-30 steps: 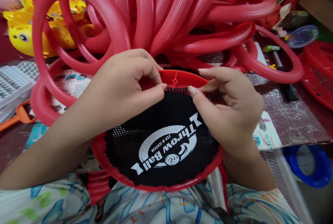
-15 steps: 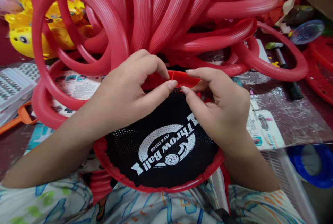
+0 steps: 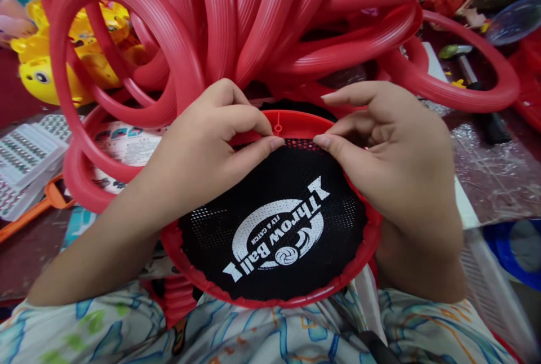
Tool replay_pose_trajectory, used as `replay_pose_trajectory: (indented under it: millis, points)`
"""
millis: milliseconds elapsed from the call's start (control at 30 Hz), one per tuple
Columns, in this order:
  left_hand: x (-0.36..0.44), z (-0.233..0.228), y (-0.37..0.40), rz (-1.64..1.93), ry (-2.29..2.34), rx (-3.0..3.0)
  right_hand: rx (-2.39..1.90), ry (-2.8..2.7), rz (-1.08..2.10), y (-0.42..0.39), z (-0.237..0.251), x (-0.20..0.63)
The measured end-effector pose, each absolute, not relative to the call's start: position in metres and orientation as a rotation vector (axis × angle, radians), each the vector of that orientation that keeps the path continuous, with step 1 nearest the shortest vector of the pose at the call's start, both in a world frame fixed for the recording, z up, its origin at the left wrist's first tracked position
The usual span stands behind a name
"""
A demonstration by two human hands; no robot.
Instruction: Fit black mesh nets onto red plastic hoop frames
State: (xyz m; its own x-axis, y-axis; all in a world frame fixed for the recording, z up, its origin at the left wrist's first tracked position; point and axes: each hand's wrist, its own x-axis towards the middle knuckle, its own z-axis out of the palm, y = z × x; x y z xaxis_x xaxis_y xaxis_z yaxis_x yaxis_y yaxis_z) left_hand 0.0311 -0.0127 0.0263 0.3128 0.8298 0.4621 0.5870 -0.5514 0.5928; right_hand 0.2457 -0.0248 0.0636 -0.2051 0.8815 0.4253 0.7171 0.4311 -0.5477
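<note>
Red hoop (image 3: 276,125) with black mesh (image 3: 270,206) lies in lap, near centre. Left hand (image 3: 203,150) pinching mesh edge at far rim; right hand (image 3: 393,150) pinching same edge just right of it, thumbs near, not touching. Pile of red rings (image 3: 262,20) far behind. Yellow toys (image 3: 38,65) far left.

Toy workshop; heaped red rings (image 3: 236,20)

My right hand (image 3: 393,155) has slid out along the far edge of the red frame (image 3: 291,123), so its thumb now presses the black mesh (image 3: 274,217) further right, and a gap has opened between my two thumbs. My left hand (image 3: 203,150) has its thumb flatter along the mesh edge than before.
</note>
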Motion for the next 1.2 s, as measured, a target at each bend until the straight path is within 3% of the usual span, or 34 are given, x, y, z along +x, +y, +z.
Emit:
replay_pose_trajectory:
  millis: [600,833,1000,1200]
  points:
    - [0.033,0.02,-0.009,1.079,1.296,2.234,-1.389,-2.214,0.121,-0.017,0.068,0.253]
    - [0.024,0.026,-0.004,0.981,1.428,2.207,-1.377,-2.051,0.168,-0.018,0.074,0.255]
    - [0.013,0.034,-0.006,1.032,1.602,2.128,-1.252,-2.064,0.366,-0.033,0.087,0.256]
    - [0.012,0.031,-0.001,1.012,1.659,2.13,-1.28,-2.478,-0.025,-0.039,0.066,0.243]
